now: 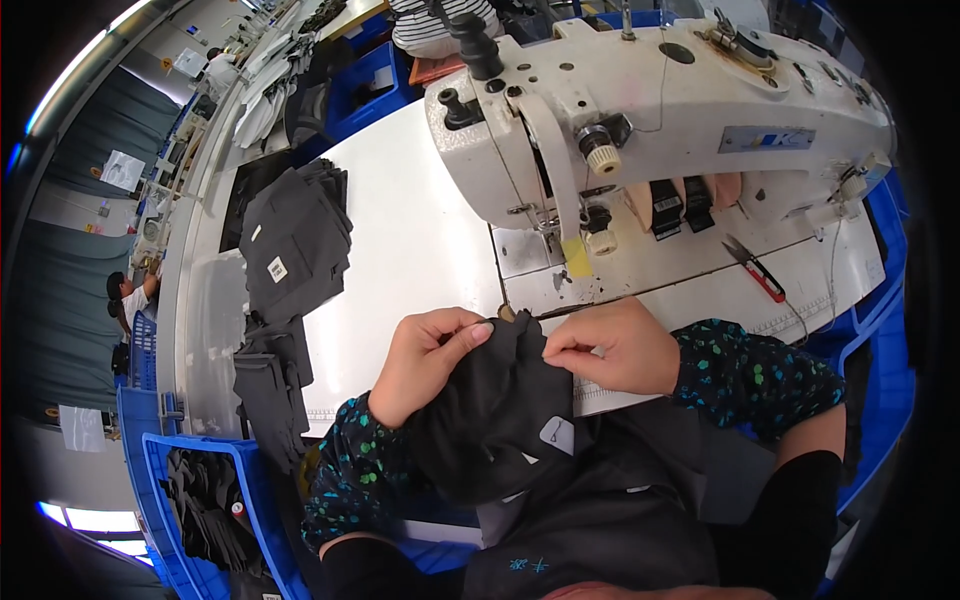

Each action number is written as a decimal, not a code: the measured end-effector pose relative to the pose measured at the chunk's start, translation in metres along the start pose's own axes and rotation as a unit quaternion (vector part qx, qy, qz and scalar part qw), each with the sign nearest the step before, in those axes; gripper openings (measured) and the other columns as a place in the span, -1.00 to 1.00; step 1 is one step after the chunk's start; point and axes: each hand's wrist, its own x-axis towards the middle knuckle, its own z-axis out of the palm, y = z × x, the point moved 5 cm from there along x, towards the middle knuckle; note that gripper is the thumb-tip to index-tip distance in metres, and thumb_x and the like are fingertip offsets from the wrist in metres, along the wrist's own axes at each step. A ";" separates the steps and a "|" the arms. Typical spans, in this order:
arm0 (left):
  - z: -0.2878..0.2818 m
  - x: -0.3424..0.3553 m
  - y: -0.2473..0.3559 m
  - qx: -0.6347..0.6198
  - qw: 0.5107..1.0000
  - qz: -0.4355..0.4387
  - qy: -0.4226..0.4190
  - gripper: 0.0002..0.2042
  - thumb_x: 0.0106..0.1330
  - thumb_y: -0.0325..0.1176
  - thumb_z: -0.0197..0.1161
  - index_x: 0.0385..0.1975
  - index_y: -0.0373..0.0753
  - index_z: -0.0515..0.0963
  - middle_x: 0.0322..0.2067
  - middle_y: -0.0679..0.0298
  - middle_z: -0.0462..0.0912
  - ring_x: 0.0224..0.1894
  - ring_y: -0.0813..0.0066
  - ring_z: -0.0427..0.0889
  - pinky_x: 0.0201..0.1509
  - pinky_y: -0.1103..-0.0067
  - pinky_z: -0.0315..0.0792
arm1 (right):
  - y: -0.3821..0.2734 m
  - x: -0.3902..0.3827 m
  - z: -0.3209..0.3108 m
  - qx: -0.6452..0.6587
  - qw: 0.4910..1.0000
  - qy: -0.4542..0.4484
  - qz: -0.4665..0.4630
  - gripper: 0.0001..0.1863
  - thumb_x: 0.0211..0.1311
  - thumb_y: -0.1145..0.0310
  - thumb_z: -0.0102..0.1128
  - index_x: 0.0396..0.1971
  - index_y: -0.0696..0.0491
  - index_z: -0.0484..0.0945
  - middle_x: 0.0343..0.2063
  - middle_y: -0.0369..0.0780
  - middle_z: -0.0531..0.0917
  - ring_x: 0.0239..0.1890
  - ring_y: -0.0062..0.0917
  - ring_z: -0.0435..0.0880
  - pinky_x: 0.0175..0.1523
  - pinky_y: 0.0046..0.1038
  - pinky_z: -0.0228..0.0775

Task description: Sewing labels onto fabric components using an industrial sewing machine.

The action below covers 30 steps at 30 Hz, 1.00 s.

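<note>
A dark grey fabric piece [490,400] hangs over the front edge of the white sewing table, with a pale label patch [557,435] low on it. My left hand [428,358] pinches its upper left edge between thumb and forefinger. At the upper right edge of the same cloth, my right hand [618,348] is closed in a pinch, its other fingers curled in. The cloth's top edge lies bunched between both hands. Just beyond stands a white industrial sewing machine [650,110], its needle and presser foot [548,222] above the table and apart from the cloth.
Stacked dark grey cut pieces [300,235] lie on the table's left side. Red-handled thread snips [755,270] rest right of the needle. Blue crates stand around, one [215,450] holding dark fabric at lower left. Other people work farther off.
</note>
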 end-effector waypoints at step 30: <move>0.036 0.104 0.022 0.436 0.874 0.214 0.000 -0.73 0.23 -0.27 0.42 -0.20 -0.34 0.65 -0.37 0.08 0.72 -0.42 0.17 0.67 -0.26 0.38 0.52 | 0.016 -0.004 0.009 -0.497 0.807 -0.020 -0.318 -0.74 0.00 0.40 0.22 -0.32 0.25 0.64 -0.27 -0.10 0.70 -0.20 -0.35 0.73 -0.12 -0.42 0.63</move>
